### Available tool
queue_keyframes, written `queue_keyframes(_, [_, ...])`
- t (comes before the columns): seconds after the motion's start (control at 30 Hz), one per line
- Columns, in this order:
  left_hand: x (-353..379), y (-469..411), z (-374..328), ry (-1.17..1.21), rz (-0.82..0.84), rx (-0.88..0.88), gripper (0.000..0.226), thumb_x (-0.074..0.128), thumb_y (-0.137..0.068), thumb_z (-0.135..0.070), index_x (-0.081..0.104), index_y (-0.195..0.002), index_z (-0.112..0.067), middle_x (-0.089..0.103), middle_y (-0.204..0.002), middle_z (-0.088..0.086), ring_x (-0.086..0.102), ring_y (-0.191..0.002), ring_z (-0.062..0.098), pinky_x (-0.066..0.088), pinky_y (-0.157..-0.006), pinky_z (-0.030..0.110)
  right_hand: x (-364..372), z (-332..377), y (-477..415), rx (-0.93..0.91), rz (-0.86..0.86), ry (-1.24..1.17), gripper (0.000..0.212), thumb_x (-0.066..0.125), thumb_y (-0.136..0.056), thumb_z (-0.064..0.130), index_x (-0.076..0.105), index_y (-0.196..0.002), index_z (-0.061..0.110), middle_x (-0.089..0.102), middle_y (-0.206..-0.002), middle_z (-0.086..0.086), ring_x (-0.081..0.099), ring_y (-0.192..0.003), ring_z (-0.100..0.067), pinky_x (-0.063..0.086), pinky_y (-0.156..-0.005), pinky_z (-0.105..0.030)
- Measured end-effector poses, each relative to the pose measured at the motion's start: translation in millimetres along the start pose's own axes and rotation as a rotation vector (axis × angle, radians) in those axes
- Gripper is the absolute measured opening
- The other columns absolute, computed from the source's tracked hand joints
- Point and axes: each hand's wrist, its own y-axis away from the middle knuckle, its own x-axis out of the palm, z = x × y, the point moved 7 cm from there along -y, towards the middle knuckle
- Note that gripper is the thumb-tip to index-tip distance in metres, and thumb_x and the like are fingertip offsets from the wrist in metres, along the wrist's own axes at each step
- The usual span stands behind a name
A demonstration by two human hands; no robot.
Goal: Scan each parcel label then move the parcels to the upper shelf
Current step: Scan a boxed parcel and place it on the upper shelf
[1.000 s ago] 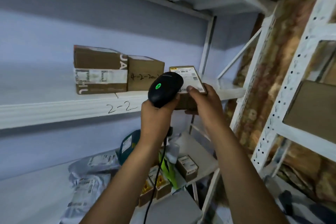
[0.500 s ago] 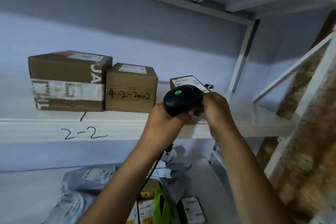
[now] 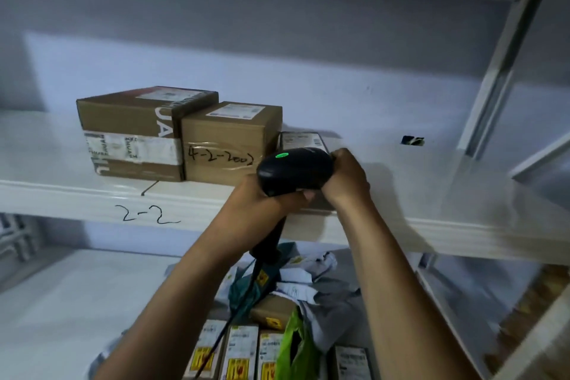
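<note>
A black handheld scanner (image 3: 294, 170) is gripped by the left hand (image 3: 256, 199), whose fingers are curled tightly around the top of its handle; a green light (image 3: 281, 155) is lit on the scanner's head, and its dark cable (image 3: 239, 302) is seen hanging down past the left forearm. A small parcel (image 3: 300, 140) is held by the right hand (image 3: 347, 176), the fingers being wrapped over its near right end, though the fingertips are hidden behind the scanner. The parcel is placed at the front edge of the upper shelf (image 3: 77, 194), its white label facing up, and is largely covered by the scanner head. Just to its left a brown box marked "4-2-2002" (image 3: 228, 145) is set; whether the two touch cannot be told. Against that box's left side a larger taped box (image 3: 132, 133) is stood. On the shelf's front edge the marking "2-2" (image 3: 148, 214) is written. On the lower shelf (image 3: 61, 302), near its front right corner, several labelled parcels (image 3: 240, 345) are piled with grey mailing bags (image 3: 333, 311) and a green bag (image 3: 293, 345).
</note>
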Motion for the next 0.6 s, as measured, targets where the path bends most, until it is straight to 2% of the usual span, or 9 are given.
queue_keyframes(0.13, [0.4,3.5,1.3,-0.001,-0.079,0.023,0.029,0.079,-0.076,-0.039,0.075,-0.101,-0.025,0.074,-0.097,0.014,0.069,-0.098,0.029,0.054,-0.092,0.054,5.3,2.5,-0.1,-0.045,0.019,0.061,0.028,0.054,-0.100,0.031,0.053,-0.122,0.014,0.065,-0.123,-0.012,0.060,-0.118,-0.038,0.044,-0.102,-0.046])
queue_keyframes(0.27, [0.1,5.4,3.3,0.005,-0.150,0.026,0.029,0.080,-0.074,-0.036,0.076,-0.102,-0.030,0.075,-0.094,0.009,0.071,-0.095,0.026,0.055,-0.091,0.055,4.9,3.7,3.4,-0.081,-0.008,0.096,0.034,0.053,-0.102,0.028,0.050,-0.131,0.010,0.061,-0.131,-0.016,0.056,-0.123,-0.039,0.043,-0.101,-0.046])
queue_keyframes(0.43, [0.5,8.7,7.6,-0.015,-0.215,0.043,0.027,0.080,-0.073,-0.038,0.073,-0.099,-0.039,0.075,-0.090,0.008,0.070,-0.092,0.026,0.056,-0.087,0.052,1.1,7.4,9.6,-0.140,-0.021,0.066,0.034,0.044,-0.107,0.034,0.052,-0.127,0.008,0.061,-0.129,-0.018,0.056,-0.119,-0.040,0.046,-0.099,-0.048])
queue_keyframes(0.6, [0.3,8.2,9.8,-0.002,-0.233,0.034,0.025,0.080,-0.073,-0.036,0.074,-0.097,-0.030,0.073,-0.092,0.016,0.069,-0.094,0.035,0.056,-0.084,0.055,-3.6,7.4,16.5,-0.128,-0.014,-0.047,0.037,0.041,-0.108,0.034,0.052,-0.130,0.006,0.059,-0.131,-0.020,0.055,-0.121,-0.041,0.046,-0.102,-0.052])
